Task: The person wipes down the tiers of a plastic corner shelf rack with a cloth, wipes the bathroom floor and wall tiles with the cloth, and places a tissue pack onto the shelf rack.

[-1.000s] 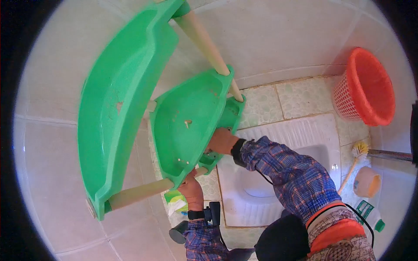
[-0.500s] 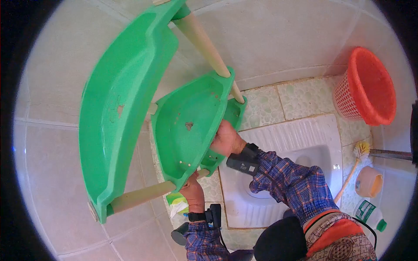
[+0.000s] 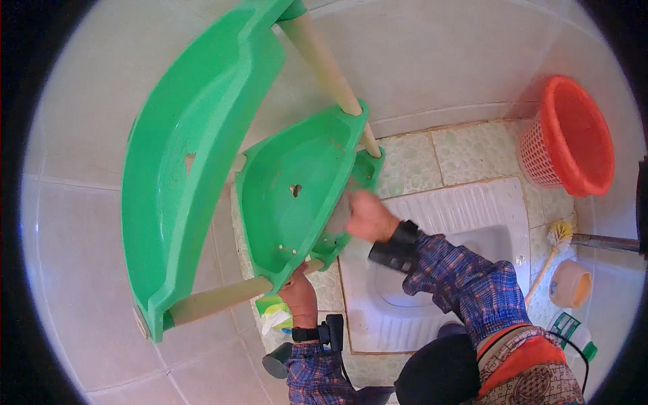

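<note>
A green corner shelf point(image 3: 290, 182) with cream poles leans against the tiled wall, its tiers stained and dotted with small bits. My left hand point(image 3: 298, 291) is closed around the lower front corner of the middle tier, by the pole; its fingertips are partly hidden under the edge. Beside the right edge of that tier, above the lowest tier point(image 3: 364, 170), my right hand point(image 3: 370, 217) is closed on a greyish, blurred cloth-like thing. Motion smears its fingers.
A white squat toilet point(image 3: 439, 263) lies below my right arm. To the right are a red basket point(image 3: 587, 135), a brush point(image 3: 559, 235), a cream tub point(image 3: 570, 283) and a white bottle point(image 3: 572, 332). A green-white packet point(image 3: 273, 313) and a dark cup point(image 3: 277, 361) are near my left wrist.
My right hand has moved right and down from the lowest tier, and the greyish thing now shows at it. My left hand has stayed at the shelf corner.
</note>
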`<move>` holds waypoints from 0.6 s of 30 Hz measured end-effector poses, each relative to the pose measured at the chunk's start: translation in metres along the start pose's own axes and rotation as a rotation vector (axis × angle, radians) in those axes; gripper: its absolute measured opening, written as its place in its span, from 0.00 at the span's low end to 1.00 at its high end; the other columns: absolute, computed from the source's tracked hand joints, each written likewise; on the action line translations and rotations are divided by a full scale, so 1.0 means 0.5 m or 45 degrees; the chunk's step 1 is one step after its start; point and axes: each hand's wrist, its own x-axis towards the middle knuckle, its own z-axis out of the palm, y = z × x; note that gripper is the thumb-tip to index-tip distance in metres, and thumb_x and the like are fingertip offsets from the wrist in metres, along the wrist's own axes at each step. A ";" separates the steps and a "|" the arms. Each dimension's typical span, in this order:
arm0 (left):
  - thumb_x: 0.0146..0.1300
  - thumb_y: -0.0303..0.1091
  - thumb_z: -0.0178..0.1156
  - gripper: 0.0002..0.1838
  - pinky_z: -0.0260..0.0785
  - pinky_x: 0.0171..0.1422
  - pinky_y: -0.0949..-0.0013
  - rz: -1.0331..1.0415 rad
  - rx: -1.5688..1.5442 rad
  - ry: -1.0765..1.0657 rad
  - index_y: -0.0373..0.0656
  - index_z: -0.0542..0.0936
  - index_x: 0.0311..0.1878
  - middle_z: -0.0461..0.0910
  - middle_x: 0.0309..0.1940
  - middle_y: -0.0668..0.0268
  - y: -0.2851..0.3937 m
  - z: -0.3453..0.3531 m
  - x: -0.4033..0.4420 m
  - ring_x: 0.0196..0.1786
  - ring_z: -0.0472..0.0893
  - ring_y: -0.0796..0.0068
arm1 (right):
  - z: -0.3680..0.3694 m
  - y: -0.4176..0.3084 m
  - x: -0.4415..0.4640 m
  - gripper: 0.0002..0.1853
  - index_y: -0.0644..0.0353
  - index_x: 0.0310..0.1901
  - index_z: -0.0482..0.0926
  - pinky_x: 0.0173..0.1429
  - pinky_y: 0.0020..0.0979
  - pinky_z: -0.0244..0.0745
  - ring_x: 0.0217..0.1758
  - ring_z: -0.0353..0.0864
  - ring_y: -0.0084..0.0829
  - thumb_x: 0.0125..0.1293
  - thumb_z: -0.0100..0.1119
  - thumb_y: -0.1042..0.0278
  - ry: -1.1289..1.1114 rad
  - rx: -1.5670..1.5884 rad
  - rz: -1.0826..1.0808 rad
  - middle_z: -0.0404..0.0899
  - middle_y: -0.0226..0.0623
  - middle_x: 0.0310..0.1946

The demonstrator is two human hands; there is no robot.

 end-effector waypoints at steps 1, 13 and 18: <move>0.67 0.25 0.55 0.05 0.76 0.47 0.61 0.012 -0.013 -0.005 0.38 0.77 0.34 0.80 0.30 0.63 0.000 0.002 0.000 0.35 0.78 0.72 | -0.012 -0.022 0.019 0.21 0.60 0.67 0.68 0.73 0.41 0.66 0.67 0.73 0.38 0.77 0.45 0.64 0.032 0.297 -0.072 0.72 0.40 0.66; 0.70 0.27 0.55 0.05 0.73 0.46 0.66 0.140 0.177 0.103 0.35 0.78 0.41 0.80 0.34 0.65 -0.016 0.004 0.009 0.36 0.76 0.73 | 0.090 0.058 -0.023 0.19 0.57 0.64 0.72 0.67 0.39 0.73 0.61 0.77 0.31 0.74 0.52 0.66 0.283 -0.191 0.303 0.77 0.35 0.61; 0.72 0.28 0.55 0.08 0.73 0.46 0.66 0.049 0.088 0.042 0.35 0.79 0.46 0.81 0.39 0.65 -0.007 0.004 -0.001 0.41 0.77 0.72 | 0.079 0.026 -0.012 0.20 0.57 0.64 0.73 0.64 0.38 0.75 0.59 0.79 0.30 0.73 0.55 0.63 0.017 -1.424 -0.098 0.77 0.34 0.61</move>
